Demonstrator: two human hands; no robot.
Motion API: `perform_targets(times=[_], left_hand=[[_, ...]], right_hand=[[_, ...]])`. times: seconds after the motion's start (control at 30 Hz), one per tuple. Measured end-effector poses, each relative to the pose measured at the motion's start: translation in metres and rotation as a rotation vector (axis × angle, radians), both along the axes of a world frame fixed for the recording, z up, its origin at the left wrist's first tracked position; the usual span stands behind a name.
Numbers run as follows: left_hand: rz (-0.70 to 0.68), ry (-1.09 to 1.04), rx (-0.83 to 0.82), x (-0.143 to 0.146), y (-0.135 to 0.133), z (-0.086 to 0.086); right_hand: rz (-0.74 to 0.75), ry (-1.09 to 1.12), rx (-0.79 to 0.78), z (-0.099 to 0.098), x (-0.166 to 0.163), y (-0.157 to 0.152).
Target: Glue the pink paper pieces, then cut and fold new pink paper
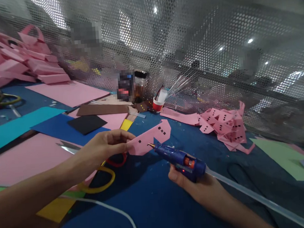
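My left hand (106, 146) pinches a pink paper cut-out (150, 139) with small black squares on it and holds it above the blue table (147, 197). My right hand (196, 185) grips a blue hot glue gun (179, 159). The gun's nozzle touches the lower edge of the cut-out. A clear glue stick (251, 197) sticks out of the gun's back towards the lower right.
A heap of similar pink cut-outs (224, 126) lies at the right. Coloured paper sheets (27, 150) and scissors with red and yellow handles (104, 174) lie at the left. A red cup of sticks (158, 105) stands by the perforated metal screen (188, 31). A white cord (114, 212) crosses the near table.
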State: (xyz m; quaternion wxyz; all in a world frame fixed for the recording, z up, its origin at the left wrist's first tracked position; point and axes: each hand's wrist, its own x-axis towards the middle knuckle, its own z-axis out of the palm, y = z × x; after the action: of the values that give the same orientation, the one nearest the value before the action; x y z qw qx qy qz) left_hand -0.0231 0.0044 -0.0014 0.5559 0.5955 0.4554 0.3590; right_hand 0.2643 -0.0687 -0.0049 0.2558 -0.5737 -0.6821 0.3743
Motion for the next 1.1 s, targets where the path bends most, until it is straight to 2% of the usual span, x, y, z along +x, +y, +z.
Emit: perform_targets(times=[0.13, 0.37, 0.63, 0.77, 0.93, 1.1], left_hand=[[-0.048, -0.041, -0.004, 0.003, -0.004, 0.002], [-0.063, -0.044, -0.013, 0.003, -0.007, 0.004], [-0.062, -0.034, -0.02, 0.004, -0.009, 0.01], [-0.059, -0.057, -0.018, 0.005, -0.008, 0.008], [-0.039, -0.088, -0.041, 0.004, -0.004, 0.003], [-0.074, -0.103, -0.041, 0.004, -0.007, 0.006]], right_hand=[[0.016, -0.035, 0.071, -0.001, -0.004, -0.001], [0.12, 0.018, 0.102, 0.013, -0.014, -0.001], [0.078, -0.063, 0.165, 0.015, -0.016, 0.0], [0.126, -0.051, 0.155, 0.015, -0.015, 0.001], [0.096, -0.023, 0.166, 0.011, -0.014, 0.001], [0.149, -0.019, 0.136, 0.017, -0.017, -0.001]])
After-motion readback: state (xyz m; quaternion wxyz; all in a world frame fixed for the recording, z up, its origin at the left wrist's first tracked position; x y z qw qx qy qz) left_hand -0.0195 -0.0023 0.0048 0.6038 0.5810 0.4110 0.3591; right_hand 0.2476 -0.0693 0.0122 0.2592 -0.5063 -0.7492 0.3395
